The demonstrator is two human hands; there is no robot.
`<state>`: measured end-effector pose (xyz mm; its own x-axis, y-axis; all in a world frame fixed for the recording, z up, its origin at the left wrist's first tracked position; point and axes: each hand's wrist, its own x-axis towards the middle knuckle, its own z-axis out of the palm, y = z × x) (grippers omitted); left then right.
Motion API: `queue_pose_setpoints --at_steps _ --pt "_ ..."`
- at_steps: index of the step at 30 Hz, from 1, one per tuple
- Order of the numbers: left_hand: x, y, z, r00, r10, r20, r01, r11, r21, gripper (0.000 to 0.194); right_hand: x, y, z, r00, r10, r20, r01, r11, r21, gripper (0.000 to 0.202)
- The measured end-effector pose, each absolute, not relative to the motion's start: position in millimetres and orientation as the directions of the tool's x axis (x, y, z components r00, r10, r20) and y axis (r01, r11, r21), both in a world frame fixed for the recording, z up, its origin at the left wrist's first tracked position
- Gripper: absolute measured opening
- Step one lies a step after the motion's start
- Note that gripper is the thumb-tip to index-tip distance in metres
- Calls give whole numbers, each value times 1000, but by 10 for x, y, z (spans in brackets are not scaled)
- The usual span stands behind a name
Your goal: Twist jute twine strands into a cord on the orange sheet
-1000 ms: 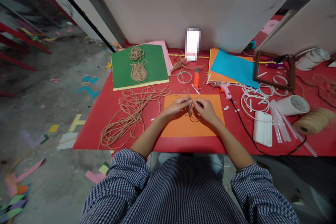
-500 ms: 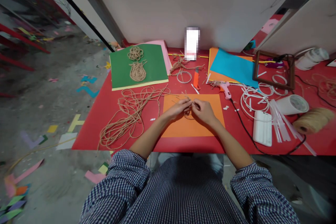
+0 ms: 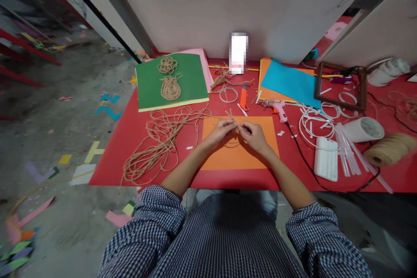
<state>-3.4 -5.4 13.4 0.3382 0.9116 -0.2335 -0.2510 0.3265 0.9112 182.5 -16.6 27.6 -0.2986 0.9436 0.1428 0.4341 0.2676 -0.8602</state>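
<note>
Over an orange sheet (image 3: 241,159) on the red table, my left hand (image 3: 222,132) and my right hand (image 3: 252,134) meet fingertip to fingertip. Both are pinched on a piece of brown twine (image 3: 232,117), whose ends stick up above the fingers. A thin loop of it curves below them over the sheet; the part between the fingertips is hidden. Left of the sheet lies a loose tangle of twine (image 3: 163,143). Two coiled twine shapes, a flower-like one (image 3: 167,65) and a rounder one (image 3: 170,88), rest on a green sheet (image 3: 192,74).
Behind the hands are an orange cutter (image 3: 243,98), a clear ring (image 3: 228,95) and a lit phone (image 3: 238,53). To the right lie a pink glue gun (image 3: 280,110), a white power bank (image 3: 325,159), clear sticks (image 3: 347,152), a twine spool (image 3: 389,149) and a wooden frame (image 3: 363,89).
The twine between my hands has shifted, with its ends now standing more upright and its lower loop showing wider. My fingers have moved slightly and stay pinched.
</note>
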Motion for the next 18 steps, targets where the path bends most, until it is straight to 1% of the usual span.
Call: queue_pose_setpoints --at_steps 4,6,11,16,18 --pt "-55 -48 135 387 895 -222 -258 336 906 39 1824 -170 279 -263 951 163 445 269 -854 28" --pt "-62 -42 135 400 892 -212 -234 323 917 39 1821 -172 285 -249 954 167 458 268 -847 27" --pt "-83 -7 134 407 902 -142 -103 200 974 34 1822 -164 285 -235 955 182 480 277 -832 26" --pt "-107 39 155 428 899 -93 -65 134 989 33 1834 -150 283 -239 948 210 504 306 -808 26" --pt "-106 42 158 412 907 -83 -66 120 991 35 1835 -155 291 -253 943 215 530 321 -785 25"
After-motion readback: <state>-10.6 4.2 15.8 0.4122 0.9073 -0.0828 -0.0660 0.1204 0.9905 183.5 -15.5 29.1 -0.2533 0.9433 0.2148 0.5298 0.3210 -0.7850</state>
